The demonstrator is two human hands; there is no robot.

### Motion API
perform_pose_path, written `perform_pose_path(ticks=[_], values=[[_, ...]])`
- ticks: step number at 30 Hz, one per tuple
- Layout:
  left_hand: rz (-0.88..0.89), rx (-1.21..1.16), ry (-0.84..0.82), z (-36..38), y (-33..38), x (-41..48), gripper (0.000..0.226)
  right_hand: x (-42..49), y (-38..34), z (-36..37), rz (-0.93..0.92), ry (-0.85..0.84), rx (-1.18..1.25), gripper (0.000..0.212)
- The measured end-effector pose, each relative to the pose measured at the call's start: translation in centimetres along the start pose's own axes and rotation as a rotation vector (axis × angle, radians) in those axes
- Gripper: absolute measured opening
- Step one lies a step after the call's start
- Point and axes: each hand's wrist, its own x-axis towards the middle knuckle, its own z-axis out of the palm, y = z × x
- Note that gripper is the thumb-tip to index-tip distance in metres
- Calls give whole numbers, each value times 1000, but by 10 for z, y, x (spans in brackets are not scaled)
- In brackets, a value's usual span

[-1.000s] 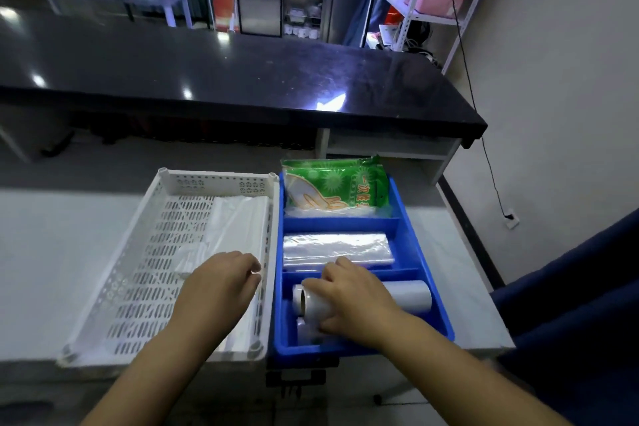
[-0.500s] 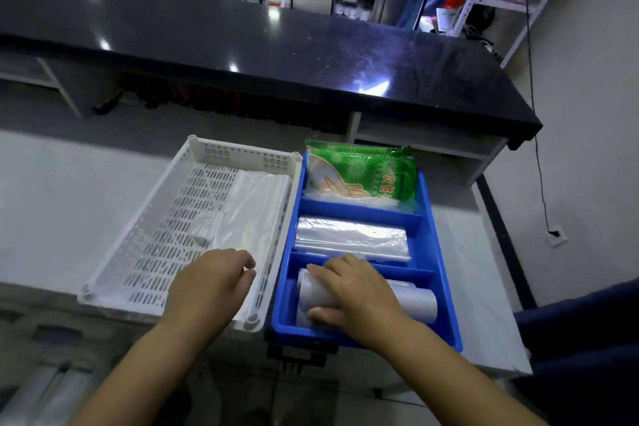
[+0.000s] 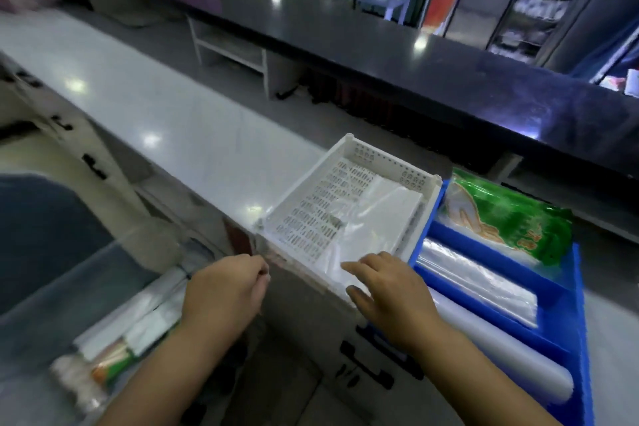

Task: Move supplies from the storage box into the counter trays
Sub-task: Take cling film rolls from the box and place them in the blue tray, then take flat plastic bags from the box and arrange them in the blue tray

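A white slotted tray holding a clear plastic bag sits on the pale counter beside a blue divided tray. The blue tray holds a green glove packet, a flat clear bag pack and a white film roll. A clear storage box stands low at the left with several packets inside. My left hand hovers over the gap between box and counter, fingers loosely curled, empty. My right hand is spread, empty, over the white tray's near corner.
A long black counter runs across the back. Cabinet drawers with black handles lie under the pale counter. A dark blue chair back sits at the left. Shelving stands at the far right.
My view has swung left, bringing the storage box into sight. My right hand has left the film roll in the blue tray; both hands have shifted left.
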Motion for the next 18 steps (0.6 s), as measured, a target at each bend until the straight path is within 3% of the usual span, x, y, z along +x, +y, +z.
perform_pose_path(ticks=[9,18], values=[[-386,28,72,-60,-198,-66,8,108,-155,50,-280,-62,29,20],[-648,66,45,-80,-362,-129,13,195,-277,141,-361,-295,75,32]])
